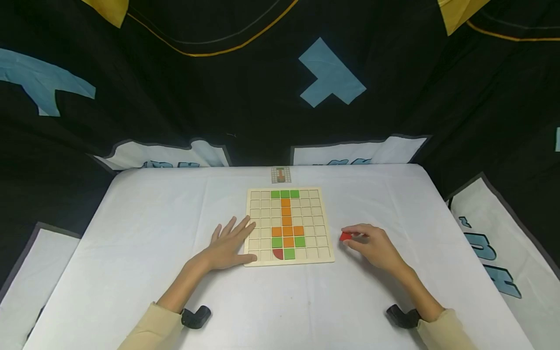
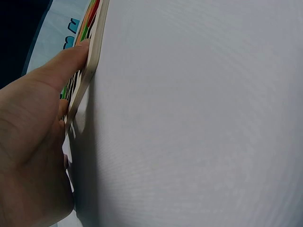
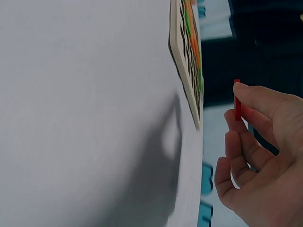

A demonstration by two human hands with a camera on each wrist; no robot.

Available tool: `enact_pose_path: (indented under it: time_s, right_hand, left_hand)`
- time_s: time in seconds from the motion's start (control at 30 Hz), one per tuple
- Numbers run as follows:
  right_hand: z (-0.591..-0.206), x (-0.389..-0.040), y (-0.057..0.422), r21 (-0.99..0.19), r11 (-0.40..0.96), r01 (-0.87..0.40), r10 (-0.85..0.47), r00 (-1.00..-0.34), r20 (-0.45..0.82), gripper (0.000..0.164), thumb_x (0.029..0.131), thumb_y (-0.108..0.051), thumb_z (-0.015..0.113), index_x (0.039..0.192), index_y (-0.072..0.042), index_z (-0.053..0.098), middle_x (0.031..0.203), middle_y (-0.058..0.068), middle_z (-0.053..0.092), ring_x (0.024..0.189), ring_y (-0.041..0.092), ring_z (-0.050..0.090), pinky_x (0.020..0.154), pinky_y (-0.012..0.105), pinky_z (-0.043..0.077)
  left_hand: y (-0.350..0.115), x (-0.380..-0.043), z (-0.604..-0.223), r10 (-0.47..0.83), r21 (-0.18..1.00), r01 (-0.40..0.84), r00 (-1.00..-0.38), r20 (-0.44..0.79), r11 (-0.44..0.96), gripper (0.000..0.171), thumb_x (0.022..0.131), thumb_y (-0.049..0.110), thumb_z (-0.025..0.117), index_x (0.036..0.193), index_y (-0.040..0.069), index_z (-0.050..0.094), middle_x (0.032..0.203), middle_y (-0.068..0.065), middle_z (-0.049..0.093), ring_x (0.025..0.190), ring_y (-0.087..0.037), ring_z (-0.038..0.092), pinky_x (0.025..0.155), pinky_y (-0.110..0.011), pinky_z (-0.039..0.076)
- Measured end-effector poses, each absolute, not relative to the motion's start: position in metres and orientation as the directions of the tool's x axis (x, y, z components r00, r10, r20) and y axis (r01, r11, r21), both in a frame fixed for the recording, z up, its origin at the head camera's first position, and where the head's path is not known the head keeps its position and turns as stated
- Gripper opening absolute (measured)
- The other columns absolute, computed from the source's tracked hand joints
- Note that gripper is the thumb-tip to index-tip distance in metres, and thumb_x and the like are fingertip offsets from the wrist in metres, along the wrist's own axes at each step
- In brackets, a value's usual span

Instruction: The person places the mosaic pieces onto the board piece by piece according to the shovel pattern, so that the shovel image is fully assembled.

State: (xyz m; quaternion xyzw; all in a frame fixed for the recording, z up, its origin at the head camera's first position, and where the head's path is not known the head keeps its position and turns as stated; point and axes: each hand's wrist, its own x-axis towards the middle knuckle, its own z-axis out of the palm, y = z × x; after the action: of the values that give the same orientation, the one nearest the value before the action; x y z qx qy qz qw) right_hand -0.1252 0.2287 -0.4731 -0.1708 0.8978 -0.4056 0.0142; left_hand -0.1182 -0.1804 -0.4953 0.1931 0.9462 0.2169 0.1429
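A wooden grid board (image 1: 321,214) lies on the white table, with green and orange square tiles (image 1: 286,212) set in its middle columns. One red quarter-round tile (image 1: 278,253) sits in the bottom row, left of a green tile. My left hand (image 1: 225,250) rests with spread fingers on the board's left edge; its thumb touches the lower left corner. Right of the board, my right hand (image 1: 372,244) pinches a small red tile (image 1: 345,236) between thumb and fingertips, above the table. The right wrist view shows this red tile (image 3: 237,100) edge-on.
A small picture card (image 1: 281,175) with a similar pattern lies just behind the board. Black cloth (image 1: 245,107) with blue and yellow shapes hangs beyond the table's far edge. White tablecloth (image 1: 288,306) stretches in front of the board.
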Motion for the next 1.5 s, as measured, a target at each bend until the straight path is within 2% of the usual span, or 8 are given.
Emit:
enact_pose_path:
  time_s: [0.23, 0.4, 0.63, 0.8, 0.93, 1.23, 1.5]
  right_hand:
    - [-0.477, -0.130, 0.197, -0.742, 0.566, -0.360, -0.433, -0.895, 0.105, 0.028, 0.083, -0.010, 0.082, 0.111, -0.007, 0.077, 0.105, -0.005, 0.072, 0.104, 0.021, 0.063, 0.093, 0.047, 0.049]
    - [-0.480, -0.131, 0.181, -0.754, 0.551, -0.358, -0.478, -0.876, 0.066, 0.027, 0.084, -0.012, 0.081, 0.110, -0.008, 0.077, 0.104, -0.007, 0.071, 0.105, 0.020, 0.061, 0.095, 0.046, 0.046]
    - [-0.485, -0.130, 0.166, -0.749, 0.545, -0.377, -0.521, -0.852, 0.050, 0.025, 0.086, -0.015, 0.079, 0.110, -0.010, 0.077, 0.104, -0.006, 0.071, 0.098, 0.018, 0.059, 0.087, 0.040, 0.046]
    - [-0.486, -0.130, 0.159, -0.731, 0.538, -0.420, -0.542, -0.836, 0.082, 0.024, 0.085, -0.010, 0.078, 0.109, -0.008, 0.077, 0.104, -0.003, 0.071, 0.095, 0.017, 0.059, 0.083, 0.037, 0.047]
    - [-0.488, -0.130, 0.154, -0.712, 0.562, -0.420, -0.537, -0.841, 0.073, 0.025, 0.084, -0.008, 0.078, 0.108, -0.009, 0.078, 0.103, -0.004, 0.071, 0.094, 0.015, 0.059, 0.084, 0.035, 0.048]
    - [-0.490, -0.129, 0.145, -0.712, 0.563, -0.420, -0.550, -0.833, 0.056, 0.024, 0.083, -0.006, 0.079, 0.107, -0.009, 0.079, 0.097, -0.007, 0.067, 0.088, 0.011, 0.058, 0.077, 0.029, 0.049]
    - [-0.491, -0.128, 0.141, -0.731, 0.534, -0.425, -0.571, -0.819, 0.059, 0.028, 0.083, 0.001, 0.073, 0.109, -0.006, 0.078, 0.098, -0.004, 0.066, 0.084, 0.011, 0.058, 0.068, 0.025, 0.048]
  left_hand:
    - [-0.180, -0.118, -0.495, 0.422, 0.471, 0.293, -0.885, -0.196, 0.832, 0.091, 0.089, 0.057, 0.065, 0.157, 0.009, 0.031, 0.165, -0.014, 0.017, 0.150, -0.042, 0.002, 0.112, -0.068, 0.000]
    - [-0.180, -0.118, -0.495, 0.421, 0.471, 0.292, -0.887, -0.193, 0.832, 0.091, 0.089, 0.058, 0.065, 0.157, 0.009, 0.031, 0.165, -0.014, 0.016, 0.150, -0.042, 0.002, 0.112, -0.068, -0.001]
    - [-0.180, -0.118, -0.495, 0.424, 0.478, 0.294, -0.886, -0.190, 0.828, 0.091, 0.089, 0.057, 0.066, 0.157, 0.009, 0.031, 0.165, -0.014, 0.016, 0.150, -0.042, 0.002, 0.112, -0.068, -0.001]
    - [-0.180, -0.118, -0.494, 0.422, 0.479, 0.292, -0.887, -0.189, 0.828, 0.091, 0.089, 0.056, 0.066, 0.157, 0.009, 0.031, 0.165, -0.014, 0.016, 0.150, -0.042, 0.002, 0.112, -0.068, -0.002]
    - [-0.180, -0.118, -0.495, 0.422, 0.474, 0.293, -0.887, -0.189, 0.830, 0.091, 0.089, 0.057, 0.066, 0.158, 0.009, 0.030, 0.165, -0.014, 0.016, 0.150, -0.042, 0.002, 0.112, -0.067, -0.001]
    - [-0.180, -0.118, -0.495, 0.424, 0.476, 0.294, -0.885, -0.191, 0.829, 0.091, 0.089, 0.057, 0.065, 0.158, 0.009, 0.030, 0.165, -0.014, 0.016, 0.150, -0.042, 0.002, 0.112, -0.067, -0.002]
    - [-0.180, -0.118, -0.495, 0.419, 0.470, 0.290, -0.886, -0.196, 0.833, 0.091, 0.089, 0.057, 0.066, 0.158, 0.009, 0.030, 0.165, -0.014, 0.016, 0.150, -0.042, 0.001, 0.113, -0.067, -0.002]
